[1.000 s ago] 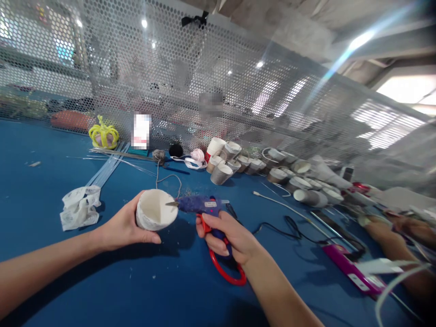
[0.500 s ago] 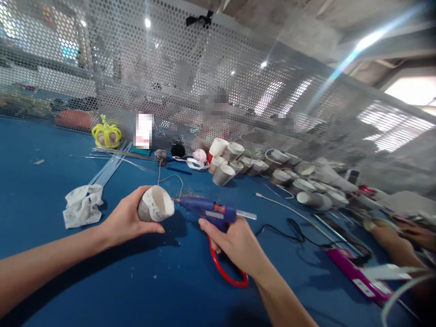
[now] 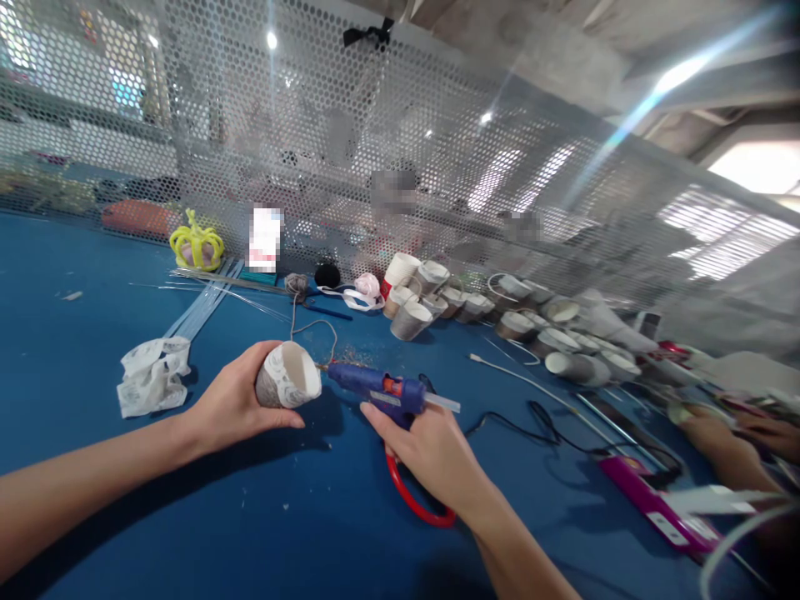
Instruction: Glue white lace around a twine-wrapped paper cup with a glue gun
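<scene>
My left hand (image 3: 241, 387) is closed around a paper cup (image 3: 288, 377) wrapped in grey yarn, with white lace along its side. The cup tilts so that its white mouth faces right. In my right hand (image 3: 431, 450) is a blue glue gun (image 3: 368, 385), a clear glue stick poking from its back. Its nozzle points left at the cup's rim; I cannot tell whether they touch. A red loop handle (image 3: 412, 500), like that of scissors, shows under my right hand; its other end is hidden. Grey yarn (image 3: 316, 323) trails behind the cup to a small ball.
Crumpled white lace (image 3: 153, 379) lies left, by clear glue sticks (image 3: 206, 304). At the back stand a yellow crown-shaped piece (image 3: 197, 243) and several wrapped cups (image 3: 411, 319). A purple power strip (image 3: 656, 504) and cables lie right, near another person's hands (image 3: 718, 442). A perforated screen (image 3: 325, 150) bounds the table.
The glue gun has shifted slightly left and turned a little, and its glue stick reaches less far right. The cup has moved barely at all, staying in my left hand.
</scene>
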### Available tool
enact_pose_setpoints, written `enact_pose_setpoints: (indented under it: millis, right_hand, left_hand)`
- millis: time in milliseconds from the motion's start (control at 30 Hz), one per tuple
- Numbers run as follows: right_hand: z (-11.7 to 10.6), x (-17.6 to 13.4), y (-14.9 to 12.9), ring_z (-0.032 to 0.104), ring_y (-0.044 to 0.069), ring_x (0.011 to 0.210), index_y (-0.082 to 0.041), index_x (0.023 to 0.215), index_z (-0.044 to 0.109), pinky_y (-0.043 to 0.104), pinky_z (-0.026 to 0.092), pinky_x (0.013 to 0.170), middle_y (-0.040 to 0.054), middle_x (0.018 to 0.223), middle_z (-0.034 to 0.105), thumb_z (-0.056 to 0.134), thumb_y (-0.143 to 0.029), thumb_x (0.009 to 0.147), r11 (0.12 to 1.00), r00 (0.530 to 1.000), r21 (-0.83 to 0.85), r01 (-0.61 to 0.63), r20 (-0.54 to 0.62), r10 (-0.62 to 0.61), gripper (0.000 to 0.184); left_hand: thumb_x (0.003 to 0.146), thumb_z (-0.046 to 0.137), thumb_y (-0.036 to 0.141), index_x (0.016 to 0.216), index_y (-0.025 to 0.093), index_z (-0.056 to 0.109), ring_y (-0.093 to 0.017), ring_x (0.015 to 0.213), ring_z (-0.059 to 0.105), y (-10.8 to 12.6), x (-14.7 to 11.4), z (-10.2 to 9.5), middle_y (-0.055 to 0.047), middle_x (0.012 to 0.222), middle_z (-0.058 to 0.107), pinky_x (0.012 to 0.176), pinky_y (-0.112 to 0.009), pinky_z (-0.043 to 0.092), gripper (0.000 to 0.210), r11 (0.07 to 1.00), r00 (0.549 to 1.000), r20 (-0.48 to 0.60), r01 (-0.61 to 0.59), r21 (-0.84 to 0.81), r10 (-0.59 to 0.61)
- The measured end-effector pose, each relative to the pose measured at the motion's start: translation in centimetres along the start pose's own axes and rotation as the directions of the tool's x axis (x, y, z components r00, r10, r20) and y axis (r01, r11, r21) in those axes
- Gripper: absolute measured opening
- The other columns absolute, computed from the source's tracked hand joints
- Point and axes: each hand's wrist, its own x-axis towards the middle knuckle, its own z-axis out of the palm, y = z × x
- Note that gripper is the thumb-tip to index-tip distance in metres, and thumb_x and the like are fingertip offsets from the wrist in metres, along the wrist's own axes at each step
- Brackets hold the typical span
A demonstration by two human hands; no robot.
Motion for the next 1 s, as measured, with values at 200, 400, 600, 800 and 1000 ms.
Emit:
enact_pose_setpoints:
  millis: [200,400,600,800,1000]
  right_hand:
    - [0.04,0.03,-0.12,0.049,0.017,0.046,-0.023,0.051,0.050,0.029,0.036,0.048,-0.0008,0.042,0.050,0.060,-0.034,0.076,0.999,1.000,0.038,0.005,-0.013,-0.005,0.029]
    - [-0.04,-0.01,-0.10,0.050,0.017,0.047,-0.022,0.061,0.058,0.029,0.036,0.048,-0.0013,0.043,0.050,0.060,-0.034,0.076,0.998,1.000,0.057,0.021,-0.017,-0.020,0.019]
    - [-0.09,0.00,-0.18,0.052,0.018,0.052,-0.022,0.064,0.060,0.028,0.035,0.045,-0.0012,0.043,0.049,0.061,-0.032,0.075,0.993,0.999,0.109,0.035,-0.016,-0.034,0.015]
    - [-0.12,-0.10,-0.26,0.053,0.018,0.054,-0.022,0.062,0.057,0.028,0.037,0.047,-0.0004,0.046,0.051,0.058,-0.034,0.077,1.000,1.000,-0.001,0.020,0.020,-0.020,0.020]
    - [-0.15,-0.18,-0.38,0.054,0.019,0.054,-0.021,0.062,0.056,0.028,0.038,0.048,-0.0003,0.046,0.051,0.057,-0.034,0.078,0.999,0.999,-0.028,0.037,0.010,-0.037,0.021]
  left_hand:
    - [0.058,0.074,0.044,0.113,0.016,0.043,-0.028,0.095,0.058,-0.01,-0.04,-0.06,-0.011,0.106,0.059,0.082,-0.041,0.047,0.069,1.000,1.000,0.003,0.003,0.007,-0.003]
    - [0.059,0.073,0.044,0.114,0.018,0.042,-0.028,0.097,0.057,-0.07,0.05,-0.16,-0.010,0.106,0.059,0.083,-0.042,0.047,0.068,1.000,1.000,-0.012,0.008,0.026,-0.008]
    - [0.058,0.074,0.045,0.113,0.018,0.041,-0.029,0.098,0.057,-0.15,0.06,-0.16,-0.011,0.107,0.059,0.083,-0.042,0.047,0.070,0.999,0.999,-0.034,0.009,0.051,-0.007]
    - [0.060,0.072,0.046,0.114,0.017,0.039,-0.028,0.098,0.056,-0.18,0.13,-0.21,-0.011,0.108,0.057,0.084,-0.043,0.045,0.069,0.999,0.999,-0.034,0.010,0.049,-0.008]
    - [0.061,0.071,0.047,0.114,0.016,0.039,-0.027,0.098,0.055,-0.21,0.27,-0.34,-0.011,0.107,0.055,0.084,-0.041,0.045,0.069,0.996,0.998,-0.060,0.004,0.086,0.001]
